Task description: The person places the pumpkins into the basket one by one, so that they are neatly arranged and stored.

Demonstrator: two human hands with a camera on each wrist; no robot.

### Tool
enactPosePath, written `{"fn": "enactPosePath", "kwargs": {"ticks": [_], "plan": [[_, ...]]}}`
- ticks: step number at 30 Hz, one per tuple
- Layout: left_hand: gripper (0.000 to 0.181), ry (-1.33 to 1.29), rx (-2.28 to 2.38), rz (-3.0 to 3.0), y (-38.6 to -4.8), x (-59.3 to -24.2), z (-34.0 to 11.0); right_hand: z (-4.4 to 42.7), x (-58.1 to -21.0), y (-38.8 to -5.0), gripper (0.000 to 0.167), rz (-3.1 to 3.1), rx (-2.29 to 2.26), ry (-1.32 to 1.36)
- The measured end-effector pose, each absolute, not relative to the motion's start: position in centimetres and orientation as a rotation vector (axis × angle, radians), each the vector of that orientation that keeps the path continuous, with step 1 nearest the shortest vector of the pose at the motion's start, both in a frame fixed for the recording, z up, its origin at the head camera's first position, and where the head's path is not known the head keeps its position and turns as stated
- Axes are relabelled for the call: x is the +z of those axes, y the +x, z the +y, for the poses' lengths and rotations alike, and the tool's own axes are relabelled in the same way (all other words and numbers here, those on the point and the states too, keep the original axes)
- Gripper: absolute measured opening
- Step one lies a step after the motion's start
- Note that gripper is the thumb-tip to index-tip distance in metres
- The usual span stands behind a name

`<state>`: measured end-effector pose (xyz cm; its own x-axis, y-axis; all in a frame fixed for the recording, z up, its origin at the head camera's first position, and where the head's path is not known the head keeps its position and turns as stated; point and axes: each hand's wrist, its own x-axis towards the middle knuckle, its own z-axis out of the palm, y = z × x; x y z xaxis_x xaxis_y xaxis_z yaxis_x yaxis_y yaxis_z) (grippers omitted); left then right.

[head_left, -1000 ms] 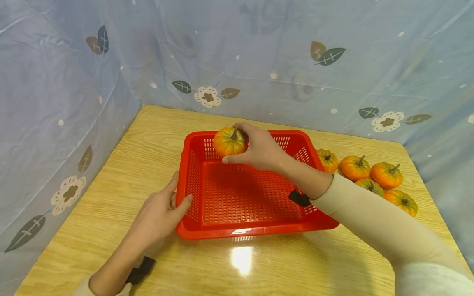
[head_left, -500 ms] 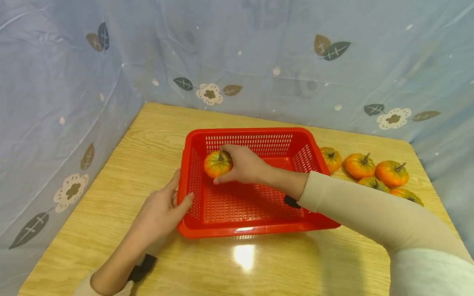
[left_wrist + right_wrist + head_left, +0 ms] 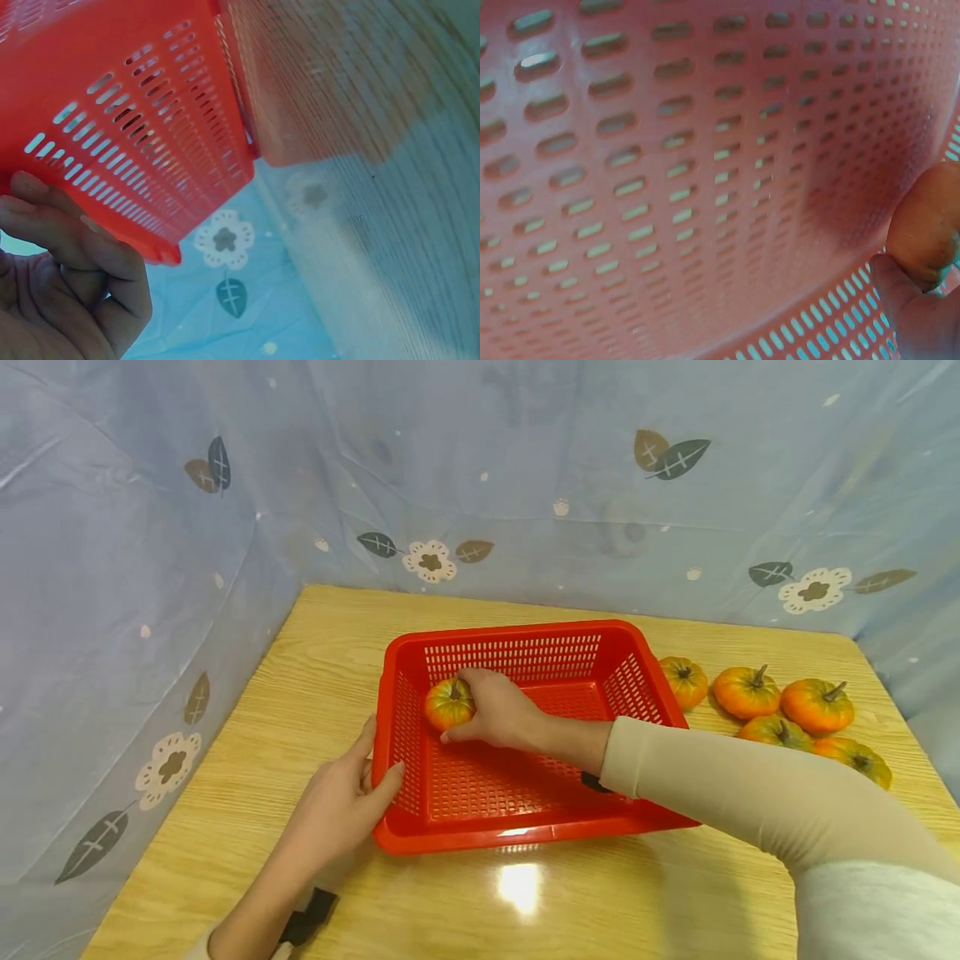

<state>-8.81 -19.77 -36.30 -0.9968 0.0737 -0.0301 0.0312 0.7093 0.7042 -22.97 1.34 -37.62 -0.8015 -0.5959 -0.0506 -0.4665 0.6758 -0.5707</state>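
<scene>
A red plastic basket with slotted walls stands on the table. My left hand grips its left rim, thumb over the inside and fingers along the outer wall; the left wrist view shows those curled fingers beside the slotted side. Inside the basket, near its left wall, my right hand holds a small orange-and-green pumpkin by its right side, stem up. In the right wrist view the pumpkin appears at the right edge, low by the basket floor; whether it touches the floor I cannot tell.
Several more small pumpkins lie in a cluster on the wooden table, just right of the basket. A blue patterned cloth hangs behind the table and along its left side.
My right hand has brought the pumpkin down from the basket's back rim into its left part. The left hand keeps its grip on the rim. The head view has shifted slightly.
</scene>
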Motion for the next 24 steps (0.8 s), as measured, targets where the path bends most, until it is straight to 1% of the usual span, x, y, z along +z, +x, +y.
{"fn": "enactPosePath", "kwargs": {"ticks": [3,6,18,24], "plan": [[0.077,0.077,1.171,2.864,-8.9,-36.2,-19.7,1.0,-37.9,-23.1,0.084,2.67,-0.796,-0.863],[0.077,0.077,1.161,2.885,-9.0,-36.0,-19.9,0.4,-37.9,-23.3,0.086,2.671,-0.786,-0.88],[0.077,0.07,1.122,2.897,-8.8,-35.3,-20.2,-0.5,-38.4,-23.3,0.092,2.65,-0.827,-0.839],[0.077,0.043,1.119,2.849,-8.8,-35.8,-19.5,0.3,-38.4,-22.6,0.103,2.647,-0.804,-0.782]]}}
